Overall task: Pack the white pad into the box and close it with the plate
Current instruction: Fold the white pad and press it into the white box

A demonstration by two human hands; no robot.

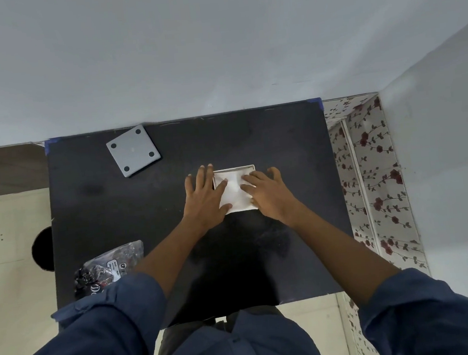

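Observation:
A small white box (250, 166) stands on the black table (173, 211), right of centre. The white pad (235, 188) lies inside it, filling the opening, with its surface creased. My left hand (204, 197) rests flat on the box's left side, fingers spread, its thumb and forefinger pressing on the pad. On the box's right side lies my right hand (268, 192), its fingers spread and pressing the pad. Neither hand grips anything. The grey square plate (133, 150), with a dark round pad at each corner, lies apart at the table's far left.
A crinkled clear plastic bag (108, 268) with dark contents and a white label lies at the table's near left edge. A wall runs along the table's far edge. A floral-patterned surface (376, 180) borders the table's right side.

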